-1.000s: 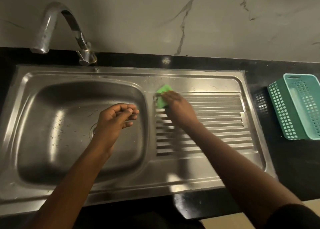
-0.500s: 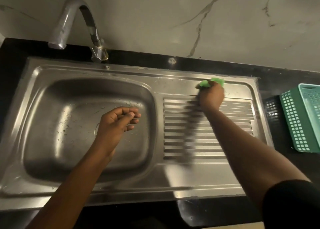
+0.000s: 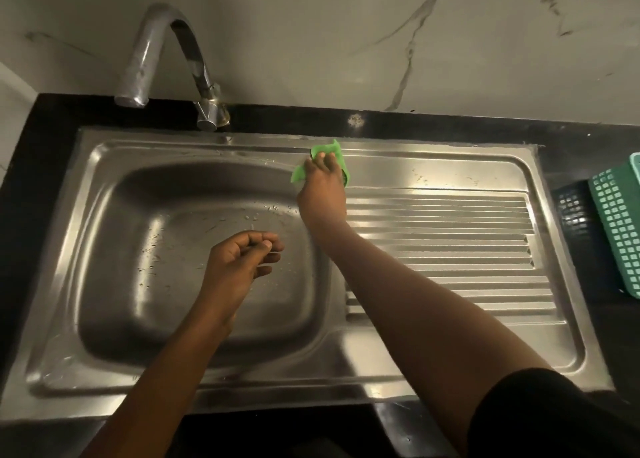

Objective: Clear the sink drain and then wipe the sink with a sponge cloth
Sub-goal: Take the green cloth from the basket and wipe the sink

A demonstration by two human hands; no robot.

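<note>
A stainless steel sink (image 3: 114, 222) with a ribbed drainboard (image 3: 450, 249) fills the view. My right hand (image 3: 322, 191) presses a green sponge cloth (image 3: 337, 154) onto the flat rim between the basin and the drainboard, near the back edge. My left hand (image 3: 242, 263) hovers over the basin with its fingers curled loosely in, thumb against the fingertips; I see nothing in it. It hides the drain. Water drops dot the basin floor.
A curved chrome tap (image 3: 166, 59) stands at the back left. A teal plastic basket (image 3: 620, 229) sits on the black counter (image 3: 588, 166) at the right edge. A marble wall rises behind.
My right hand slid the green cloth from the drainboard's back right to the rim beside the basin. The left hand has stayed over the basin.
</note>
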